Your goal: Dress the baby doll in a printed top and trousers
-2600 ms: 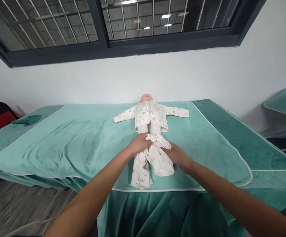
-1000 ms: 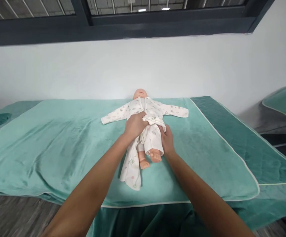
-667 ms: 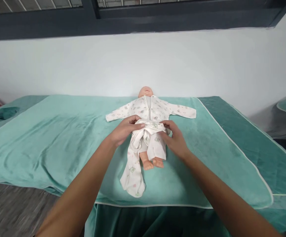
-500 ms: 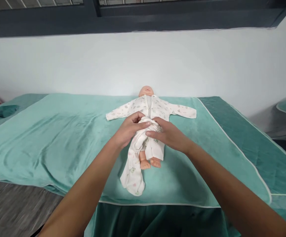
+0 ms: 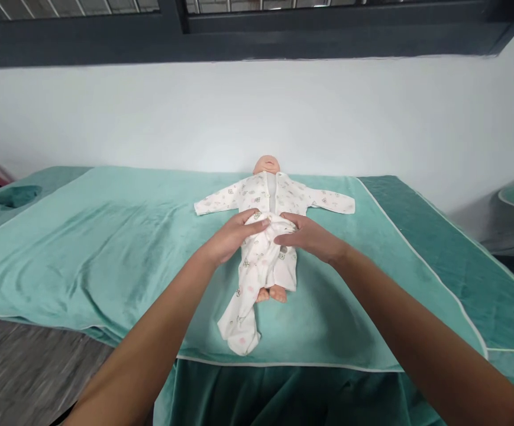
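Left hand (image 5: 232, 236) grasping the waist (image 5: 274, 223) of white printed baby trousers (image 5: 252, 266), one limp trouser leg (image 5: 241, 331) beside bare feet (image 5: 278, 293), the rest over a baby doll (image 5: 267, 164) on a green velvet cover (image 5: 119, 248), open printed jacket (image 5: 290, 192) on its torso, right hand (image 5: 312, 238) gripping the waist's other side

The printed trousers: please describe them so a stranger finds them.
A doll lies on the pale green blanket by the white wall. Left hand and right hand hold the trousers over its lower half. Unlike the similar jacket above, they are bunched, one leg reaching past the feet.
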Demonstrator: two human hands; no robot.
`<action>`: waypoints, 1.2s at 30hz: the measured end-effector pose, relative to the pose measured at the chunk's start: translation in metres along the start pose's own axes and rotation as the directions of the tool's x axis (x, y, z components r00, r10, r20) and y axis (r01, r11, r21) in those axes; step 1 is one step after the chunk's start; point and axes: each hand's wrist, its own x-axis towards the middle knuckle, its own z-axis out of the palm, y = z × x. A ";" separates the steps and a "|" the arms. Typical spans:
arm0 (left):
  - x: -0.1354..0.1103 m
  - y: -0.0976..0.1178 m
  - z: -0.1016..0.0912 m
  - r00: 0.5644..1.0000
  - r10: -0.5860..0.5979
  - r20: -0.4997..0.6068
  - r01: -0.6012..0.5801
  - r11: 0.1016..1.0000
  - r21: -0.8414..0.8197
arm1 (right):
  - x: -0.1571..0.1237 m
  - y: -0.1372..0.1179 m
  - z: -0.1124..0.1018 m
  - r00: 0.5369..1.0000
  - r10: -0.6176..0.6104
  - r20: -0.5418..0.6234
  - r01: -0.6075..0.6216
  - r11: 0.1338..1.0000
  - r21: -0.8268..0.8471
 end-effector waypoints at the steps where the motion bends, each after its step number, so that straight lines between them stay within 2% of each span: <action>1: 0.002 -0.001 0.003 0.999 0.018 -0.050 -0.020 0.999 -0.037 | 0.001 0.000 0.001 1.000 0.008 0.010 -0.008 0.999 -0.037; 5: 0.009 -0.008 0.011 0.983 0.030 -0.184 -0.052 0.992 -0.117 | 0.003 0.000 0.002 0.998 0.035 0.047 -0.029 0.991 -0.127; 10: 0.008 -0.015 0.009 0.980 0.006 -0.199 -0.018 0.998 -0.055 | 0.003 0.006 -0.002 0.999 0.013 0.049 -0.019 0.993 0.120; 12: 0.005 -0.013 0.004 0.992 -0.013 -0.128 0.013 1.000 0.006 | 0.004 0.008 -0.003 1.000 0.014 0.009 -0.015 0.976 0.219; 15: -0.001 -0.008 -0.003 0.991 -0.118 0.070 0.106 0.981 0.160 | 0.008 0.009 0.000 0.994 0.046 -0.095 -0.016 0.955 0.297; 17: -0.002 -0.008 -0.006 0.983 -0.151 0.102 0.135 0.979 0.155 | 0.010 0.009 0.003 0.989 0.056 -0.135 -0.013 0.955 0.295; 19: -0.001 -0.011 -0.005 0.995 -0.099 0.027 0.098 0.995 0.009 | 0.010 0.009 0.006 0.990 0.037 -0.133 0.000 0.965 0.261; 22: 0.003 -0.020 0.002 0.996 -0.031 -0.088 0.015 0.984 -0.177 | 0.009 0.009 0.010 0.998 0.015 -0.056 -0.006 0.989 0.147; 26: 0.007 -0.027 0.012 0.984 0.002 -0.180 -0.040 0.977 -0.207 | 0.005 0.006 0.014 0.997 0.004 0.078 -0.007 0.999 0.038; 28: 0.008 -0.027 0.015 0.975 0.024 -0.222 -0.067 0.980 -0.187 | 0.003 0.004 0.017 0.995 0.022 0.096 -0.020 1.000 -0.020; 32: 0.006 -0.024 0.016 0.974 0.026 -0.225 -0.064 0.985 -0.161 | 0.004 0.006 0.025 0.995 0.093 -0.031 -0.095 0.993 -0.067; 36: 0.000 -0.022 0.012 0.991 -0.011 -0.136 -0.006 0.993 -0.120 | 0.006 0.011 0.025 0.987 0.050 -0.151 -0.036 0.995 0.097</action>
